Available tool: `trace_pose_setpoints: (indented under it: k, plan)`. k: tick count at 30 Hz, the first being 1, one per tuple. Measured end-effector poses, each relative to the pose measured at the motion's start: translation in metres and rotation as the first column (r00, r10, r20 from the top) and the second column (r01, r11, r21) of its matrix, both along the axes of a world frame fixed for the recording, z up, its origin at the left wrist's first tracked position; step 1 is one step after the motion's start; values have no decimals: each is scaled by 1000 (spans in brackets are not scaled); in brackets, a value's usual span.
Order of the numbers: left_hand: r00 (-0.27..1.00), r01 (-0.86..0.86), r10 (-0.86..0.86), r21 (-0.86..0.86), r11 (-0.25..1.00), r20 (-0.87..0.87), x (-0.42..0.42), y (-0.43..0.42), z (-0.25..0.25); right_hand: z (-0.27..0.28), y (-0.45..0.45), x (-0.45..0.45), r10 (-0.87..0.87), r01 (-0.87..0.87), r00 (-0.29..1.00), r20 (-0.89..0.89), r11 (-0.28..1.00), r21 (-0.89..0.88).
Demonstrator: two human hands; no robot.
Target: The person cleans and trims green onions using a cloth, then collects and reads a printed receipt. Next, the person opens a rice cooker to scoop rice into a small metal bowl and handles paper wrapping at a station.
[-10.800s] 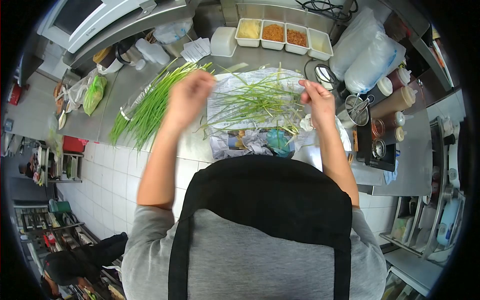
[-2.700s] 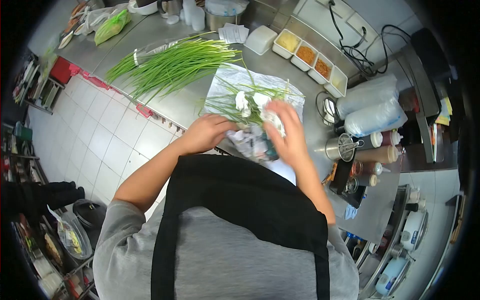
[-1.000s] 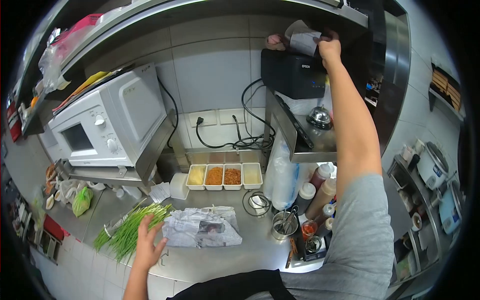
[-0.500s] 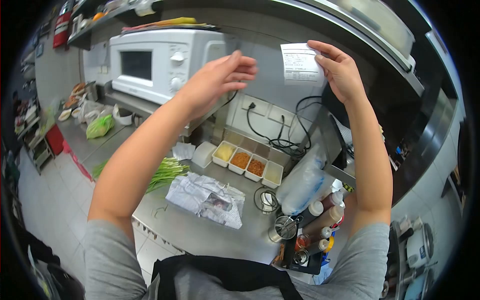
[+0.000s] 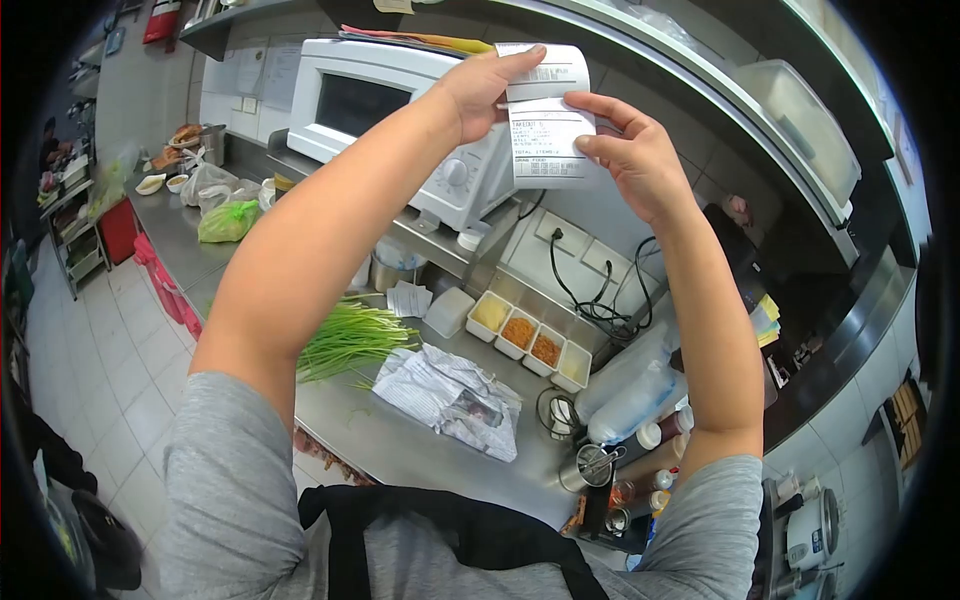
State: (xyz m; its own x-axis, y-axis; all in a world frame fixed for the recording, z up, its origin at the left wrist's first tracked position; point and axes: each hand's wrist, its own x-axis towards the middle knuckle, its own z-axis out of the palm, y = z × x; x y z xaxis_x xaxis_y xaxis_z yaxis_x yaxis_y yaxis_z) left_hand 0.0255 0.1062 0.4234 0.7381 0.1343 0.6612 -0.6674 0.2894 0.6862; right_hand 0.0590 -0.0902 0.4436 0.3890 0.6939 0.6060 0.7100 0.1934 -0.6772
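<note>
In front of the microwave I hold up a printed paper receipt (image 5: 552, 150) with both hands. My right hand (image 5: 638, 160) pinches its right edge between thumb and fingers. Above it is a curled piece of printed receipt paper (image 5: 555, 72), with the thumb of my left hand (image 5: 482, 95) lying over its left side. My left fingers are partly hidden behind the paper. I cannot tell whether the two pieces are one long slip or separate ones. Behind my hands stands the white microwave (image 5: 440, 165) on a metal shelf.
On the steel counter (image 5: 420, 455) lie green stalks (image 5: 350, 340) and a newspaper bundle (image 5: 455, 400). White tubs of toppings (image 5: 518, 332) line the wall. Bottles (image 5: 655, 455), a metal cup (image 5: 582, 470) and plastic bags (image 5: 635, 395) stand to the right. Cables (image 5: 610, 310) hang from sockets.
My left hand has moved up and right to the receipt paper and now holds it. The receipt has come left with my right hand, and the curled upper piece now shows. The view has shifted.
</note>
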Motion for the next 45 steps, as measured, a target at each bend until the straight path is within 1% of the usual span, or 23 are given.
trace_pose_setpoints:
  k: [1, 2, 3, 4, 5, 7, 9, 13, 16, 21, 25, 28, 31, 34, 36, 37, 38, 39, 41, 42, 43, 44, 45]
  plan:
    - [995, -67, 68, -20, 998, 74, -7, 9, 2, 0, 9, 1, 1, 0, 999, 36, 1000, -12]
    - [980, -131, 136, -43, 990, 148, -15, 20, 6, 1, 19, 4, -70, 69, 992, 107, 997, 14]
    - [956, -102, 127, -108, 989, 263, -24, 33, 9, 2, 29, 10, -144, 138, 974, 176, 989, 48]
    - [924, -99, 130, -105, 990, 359, -39, 46, 11, 5, 40, 16, -221, 204, 945, 241, 975, 91]
    - [898, -81, 71, 5, 997, 433, -60, 63, 10, 10, 50, 27, -297, 269, 914, 277, 953, 137]
    - [864, -187, 167, -4, 982, 475, -104, 84, 0, 26, 69, 58, -448, 387, 831, 329, 891, 236]
    - [846, -356, 312, 21, 934, 433, -145, 100, -25, 48, 94, 86, -437, 335, 869, 231, 865, 373]
    - [809, -548, 528, 9, 836, 258, -201, 147, -92, 87, 147, 131, -430, 296, 896, 109, 762, 575]
    - [801, -587, 592, -77, 806, 90, -234, 196, -140, 86, 173, 140, -760, 625, 648, 48, 567, 536]
    - [794, -604, 603, -193, 773, -73, -290, 269, -203, 67, 186, 122, -780, 653, 625, 33, 546, 525]
    - [753, -658, 646, -190, 729, -130, -308, 278, -212, 79, 179, 124, -866, 611, 494, 79, 411, 677]
    - [759, -651, 634, -176, 738, -149, -313, 276, -212, 88, 174, 133, -891, 563, 440, 113, 372, 738]
    - [757, -653, 638, -182, 735, -140, -315, 271, -214, 92, 174, 142, -930, 511, 321, 178, 328, 794]
    - [737, -675, 664, -187, 714, -126, -317, 262, -215, 95, 173, 142, -968, 467, 114, 224, 251, 848]
    - [709, -705, 690, -179, 686, -148, -323, 254, -221, 94, 175, 139, -984, 440, 38, 176, 174, 881]
    - [703, -711, 690, -196, 676, -172, -326, 250, -224, 95, 174, 144, -974, 400, -24, 225, 197, 895]
    - [700, -714, 693, -209, 668, -172, -328, 241, -224, 90, 175, 124, -963, 373, 101, 252, 271, 887]
    - [725, -688, 669, -209, 695, -164, -331, 235, -227, 90, 176, 118, -947, 353, 136, 291, 321, 879]
    - [756, -653, 639, -228, 722, -144, -342, 219, -229, 81, 177, 90, -843, 224, 338, 419, 505, 834]
    - [745, -664, 647, -258, 702, -161, -346, 205, -226, 65, 178, 63, -727, 155, 502, 469, 609, 778]
    - [750, -660, 635, -284, 696, -185, -351, 204, -231, 49, 183, 42, -551, -18, 657, 515, 671, 741]
    - [718, -695, 654, -295, 655, -238, -357, 196, -233, 34, 184, 28, -352, -194, 762, 544, 677, 710]
    - [700, -713, 663, -287, 639, -263, -363, 186, -232, 25, 174, 21, -333, -236, 688, 645, 738, 632]
